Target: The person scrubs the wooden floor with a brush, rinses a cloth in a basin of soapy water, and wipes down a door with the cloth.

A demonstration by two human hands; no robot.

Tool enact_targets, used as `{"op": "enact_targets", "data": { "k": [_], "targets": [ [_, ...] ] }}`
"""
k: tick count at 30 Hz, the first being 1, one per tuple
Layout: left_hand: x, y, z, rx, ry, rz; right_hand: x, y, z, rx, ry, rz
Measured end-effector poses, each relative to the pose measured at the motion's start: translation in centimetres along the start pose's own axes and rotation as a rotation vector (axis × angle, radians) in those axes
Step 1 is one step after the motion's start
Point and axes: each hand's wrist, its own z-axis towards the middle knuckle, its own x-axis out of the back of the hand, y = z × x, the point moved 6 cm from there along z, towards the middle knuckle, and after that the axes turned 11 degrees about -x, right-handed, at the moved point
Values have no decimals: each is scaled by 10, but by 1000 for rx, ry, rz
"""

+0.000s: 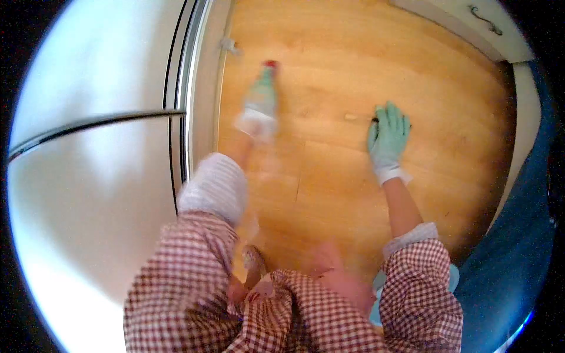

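Observation:
My left hand (259, 101), in a pale green glove with a white cuff, reaches forward over the wood floor (318, 76), smeared by motion. A small red thing (271, 63) shows at its fingertips; its kind is too blurred to tell. My right hand (388, 134), gloved the same way, lies on the floor to the right with its fingers stretched out. A dark thing (375, 119) peeks out beside and under those fingers, mostly hidden. Left of them, a small pale scrap (351, 117) lies on the boards. Both arms wear checked sleeves (415, 282).
A glossy white cabinet (88, 206) with a metal-edged frame lines the left. At the upper right is a pale drawer front with a dark handle (485, 20). Dark blue fabric (512, 253) hangs on the right. A light blue thing (453, 276) sits partly behind my right sleeve.

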Motion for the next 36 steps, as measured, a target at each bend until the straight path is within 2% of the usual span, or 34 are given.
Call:
{"op": "enact_targets", "data": {
  "k": [2,3,4,5,8,9,11,14,15,17,19,20,21,23,24,26,29,31,33,36],
  "targets": [
    [44,-90,-25,398,51,-239,1,5,4,9,50,-21],
    [49,-116,-38,548,94,-357,3,8,1,14,62,-37],
    [47,-117,-46,606,98,-399,6,6,-1,12,50,-53],
    [32,-110,-52,560,51,-363,7,3,-4,16,61,-69],
    [-1,54,-81,138,-220,214,7,5,9,20,66,-51],
    [-30,95,-101,-29,-176,187,6,7,4,17,75,-30],
    [-65,170,-140,-85,-176,210,5,21,1,-36,171,25],
    [-42,124,-150,84,-218,252,4,34,-2,-123,202,-5],
    [-1,92,-165,494,-118,-401,5,35,-7,-163,198,-38],
    [56,28,-196,797,111,-809,6,31,-35,-222,237,-66],
    [51,-11,-198,673,156,-558,21,20,-52,-253,237,-104],
    [23,-21,-201,624,126,-548,24,12,-59,-245,233,-112],
    [3,-4,-196,547,63,-463,25,7,-64,-237,236,-124],
    [-19,72,-177,362,-263,-51,29,2,-68,-250,202,-95],
    [-15,117,-170,344,-455,57,31,2,-65,-242,201,-82],
    [3,157,-163,380,-702,70,29,0,-73,-244,205,-98],
    [43,60,-178,524,-171,-458,25,8,-73,-253,177,-124],
    [28,3,-190,554,-20,-415,22,11,-73,-263,151,-120],
    [-2,-18,-201,241,-34,26,25,6,-71,-262,123,-98],
    [-35,71,-195,175,-124,89,26,3,-73,-262,170,-91]
  ]
}}
